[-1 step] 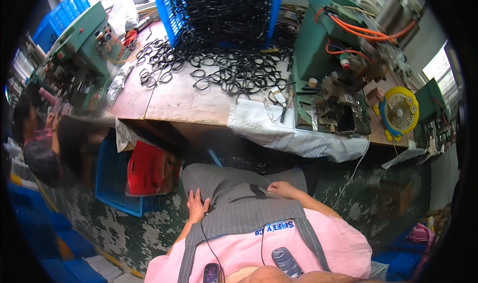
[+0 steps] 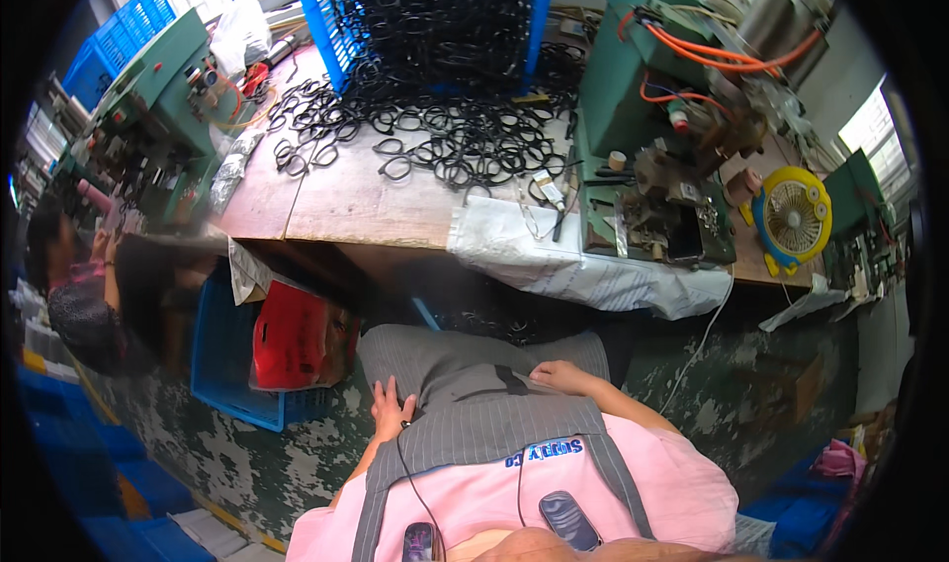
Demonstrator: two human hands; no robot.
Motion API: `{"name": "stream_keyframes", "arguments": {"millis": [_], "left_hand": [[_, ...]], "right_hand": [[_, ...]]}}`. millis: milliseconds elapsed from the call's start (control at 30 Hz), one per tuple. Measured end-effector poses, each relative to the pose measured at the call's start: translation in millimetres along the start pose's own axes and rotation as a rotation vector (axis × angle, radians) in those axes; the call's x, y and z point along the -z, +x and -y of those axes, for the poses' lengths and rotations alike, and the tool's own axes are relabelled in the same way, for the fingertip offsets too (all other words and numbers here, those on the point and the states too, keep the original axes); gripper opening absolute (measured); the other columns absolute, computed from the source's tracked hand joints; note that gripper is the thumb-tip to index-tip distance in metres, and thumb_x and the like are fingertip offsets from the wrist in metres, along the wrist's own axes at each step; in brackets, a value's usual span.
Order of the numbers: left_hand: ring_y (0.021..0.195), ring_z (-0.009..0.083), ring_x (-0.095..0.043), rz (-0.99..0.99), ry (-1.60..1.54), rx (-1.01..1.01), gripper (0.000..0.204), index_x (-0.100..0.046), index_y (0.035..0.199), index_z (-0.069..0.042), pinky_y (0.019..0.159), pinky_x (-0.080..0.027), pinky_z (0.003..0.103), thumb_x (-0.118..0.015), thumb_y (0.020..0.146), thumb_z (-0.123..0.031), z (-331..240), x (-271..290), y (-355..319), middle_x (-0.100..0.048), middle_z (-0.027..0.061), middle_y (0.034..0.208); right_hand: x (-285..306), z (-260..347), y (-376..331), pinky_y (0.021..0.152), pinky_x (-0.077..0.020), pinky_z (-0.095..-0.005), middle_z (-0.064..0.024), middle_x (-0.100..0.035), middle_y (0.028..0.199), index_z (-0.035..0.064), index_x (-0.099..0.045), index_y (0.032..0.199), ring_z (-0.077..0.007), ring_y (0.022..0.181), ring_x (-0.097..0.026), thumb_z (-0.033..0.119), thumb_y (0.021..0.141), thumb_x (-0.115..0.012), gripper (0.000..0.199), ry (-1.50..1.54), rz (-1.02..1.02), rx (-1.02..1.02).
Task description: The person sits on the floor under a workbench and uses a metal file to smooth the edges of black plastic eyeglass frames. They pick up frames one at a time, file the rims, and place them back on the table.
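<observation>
Apron [image 2: 474,409] of creased, pinstriped cloth

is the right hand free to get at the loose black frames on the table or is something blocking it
Probably yes: the right hand rests on the grey apron, and the near side of the loose black frames is open; it would likely need to rise over the table edge.

Eyeglass frames [image 2: 435,38] lie in the crate [image 2: 320,28] at the rear of the workbench [image 2: 366,211] and loose before it. A machine [image 2: 621,87] stands to their right; a fan [image 2: 791,216], right of the machine.
</observation>
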State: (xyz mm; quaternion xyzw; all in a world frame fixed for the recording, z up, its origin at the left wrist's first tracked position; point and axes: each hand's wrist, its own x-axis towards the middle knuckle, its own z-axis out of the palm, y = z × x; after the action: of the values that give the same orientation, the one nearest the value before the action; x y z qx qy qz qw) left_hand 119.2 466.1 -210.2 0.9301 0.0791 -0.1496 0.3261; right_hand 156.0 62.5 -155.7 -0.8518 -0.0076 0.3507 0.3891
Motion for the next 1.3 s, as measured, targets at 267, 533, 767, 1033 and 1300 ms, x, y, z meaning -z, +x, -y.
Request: {"name": "stream_keyframes", "arguments": {"millis": [267, 533, 767, 1033, 1300], "left_hand": [[0.14, 0.0464, -0.023, 0.458, 0.007, 0.162, 0.085, -0.021, 0.152, -0.017, 0.111, -0.03, 0.044, -0.066, 0.084, -0.042, -9, 7, -5, -0.011, 0.0335, 0.152], [0.118, 0.0268, -0.056, 0.708, -0.4, -0.111, 0.061, -0.045, 0.141, -0.011, 0.098, -0.043, 0.031, -0.066, 0.087, -0.031, -83, 76, -10, -0.057, 0.0177, 0.128], [0.097, 0.0292, -0.067, 0.411, 0.209, -0.203, 0.041, -0.058, 0.126, -0.009, 0.082, -0.05, 0.037, -0.058, 0.091, -0.03, -126, 102, -49, -0.067, 0.0209, 0.104], [0.085, 0.0281, -0.068, 0.377, 0.084, -0.136, 0.035, -0.063, 0.117, -0.004, 0.076, -0.053, 0.036, -0.064, 0.089, -0.024, -176, 177, -96, -0.068, 0.0206, 0.096], [0.096, 0.0285, -0.063, -0.768, 0.012, -0.95, 0.025, -0.066, 0.104, -0.001, 0.089, -0.047, 0.036, -0.07, 0.081, -0.011, -343, 290, -119, -0.065, 0.0156, 0.107]], "right_hand": [[28, 11, -51, 0.087, -0.0503, -0.0377, -0.0134, -0.069, 0.107, 0.0113, -0.065, 0.115, -0.0311, 0.101, -0.065, 0.038, 0.088, -0.059, 0.038, -0.104, 0.014, 0.095], [49, 42, -55, 0.082, -0.0525, -0.0391, -0.0154, -0.07, 0.1, 0.0076, -0.064, 0.111, -0.0322, 0.094, -0.067, 0.032, 0.087, -0.061, 0.034, 0.041, -0.192, 0.22], [89, 62, -36, 0.076, -0.0531, -0.041, -0.0173, -0.068, 0.091, 0.0058, -0.067, 0.1, -0.0347, 0.085, -0.066, 0.026, 0.083, -0.064, 0.026, -0.091, -0.404, 0.462], [203, 119, 38, 0.078, -0.0514, -0.0473, -0.0212, -0.065, 0.092, 0.0005, -0.064, 0.088, -0.04, 0.087, -0.063, 0.017, 0.085, -0.059, 0.017, -0.434, -0.898, 0.507], [231, 136, 111, 0.07, -0.0535, -0.0377, -0.0076, -0.071, 0.093, 0.0106, -0.074, 0.087, -0.0276, 0.094, -0.065, 0.012, 0.079, -0.058, 0.018, -1.017, -0.889, 0.108]]}}
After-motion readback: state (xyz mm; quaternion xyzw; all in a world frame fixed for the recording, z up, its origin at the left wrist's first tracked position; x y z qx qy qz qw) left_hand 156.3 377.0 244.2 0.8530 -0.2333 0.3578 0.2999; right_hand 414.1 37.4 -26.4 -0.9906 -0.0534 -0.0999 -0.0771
